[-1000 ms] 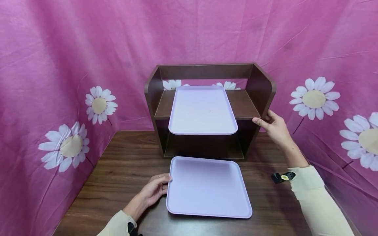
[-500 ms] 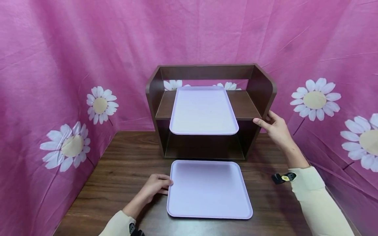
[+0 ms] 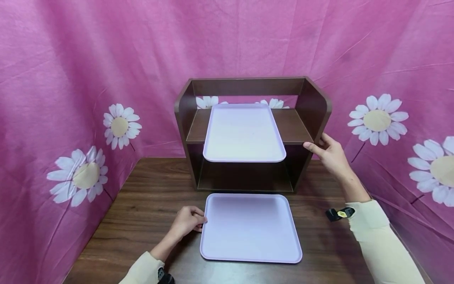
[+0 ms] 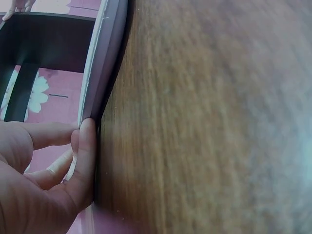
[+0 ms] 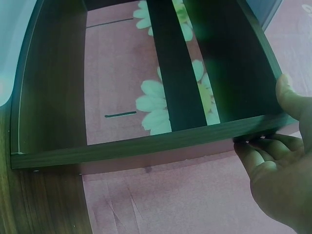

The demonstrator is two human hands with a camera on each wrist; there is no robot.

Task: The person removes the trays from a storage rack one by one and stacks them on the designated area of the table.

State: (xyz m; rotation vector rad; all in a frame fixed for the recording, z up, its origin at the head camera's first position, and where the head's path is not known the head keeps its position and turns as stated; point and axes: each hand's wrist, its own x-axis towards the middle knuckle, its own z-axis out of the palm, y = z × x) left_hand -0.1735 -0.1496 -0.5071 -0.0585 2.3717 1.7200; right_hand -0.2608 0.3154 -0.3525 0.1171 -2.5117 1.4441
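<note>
A lilac rectangular tray (image 3: pixel 250 228) lies on the table in front of a dark brown two-tier shelf (image 3: pixel 312 108). My left hand (image 3: pixel 187 222) pinches this tray's left rim; in the left wrist view, thumb and fingers of the hand (image 4: pixel 53 180) meet at the tray's edge (image 4: pixel 100 63). A second lilac tray (image 3: pixel 244 134) rests on the upper tier, its front end jutting past the shelf board. My right hand (image 3: pixel 331 156) grips the shelf's right side panel, thumb at the front edge. In the right wrist view, the hand's (image 5: pixel 285 170) fingers curl behind the panel.
The lower tier (image 3: pixel 244 177) of the shelf opens behind the table tray. Brown wood-grain tabletop (image 3: pixel 152 193) extends to both sides. A pink curtain (image 3: pixel 248 39) printed with white daisies hangs behind and at the sides.
The front tray's far edge has come down and slightly toward me, so it lies straighter. My left hand has turned a little at its rim. The right hand, shelf and upper tray stay put.
</note>
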